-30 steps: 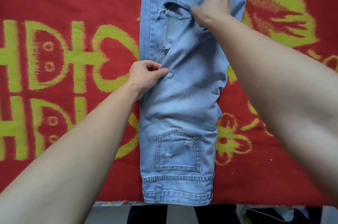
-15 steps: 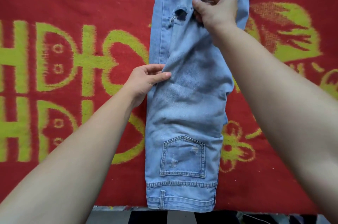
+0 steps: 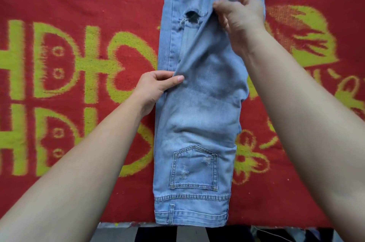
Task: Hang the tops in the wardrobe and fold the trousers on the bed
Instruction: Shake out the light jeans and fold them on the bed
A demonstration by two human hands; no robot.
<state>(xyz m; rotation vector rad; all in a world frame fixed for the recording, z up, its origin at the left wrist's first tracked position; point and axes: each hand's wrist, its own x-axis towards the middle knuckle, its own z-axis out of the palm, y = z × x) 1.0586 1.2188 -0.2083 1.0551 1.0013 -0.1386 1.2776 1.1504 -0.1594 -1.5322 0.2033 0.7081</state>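
Denim jeans point(image 3: 199, 119), pale blue, lie lengthwise down the middle of the red-and-green blanket point(image 3: 79, 63), with the waistband at its near edge, the legs running past the far edge and the back pocket point(image 3: 194, 168) up. Left hand point(image 3: 156, 85) pinches cloth at the left seam and right hand point(image 3: 241, 14) pinches cloth just beside the knee rip point(image 3: 192, 17), likely to pull the top layer flat. Slack ridge between the hands is what hinders a clean fold.
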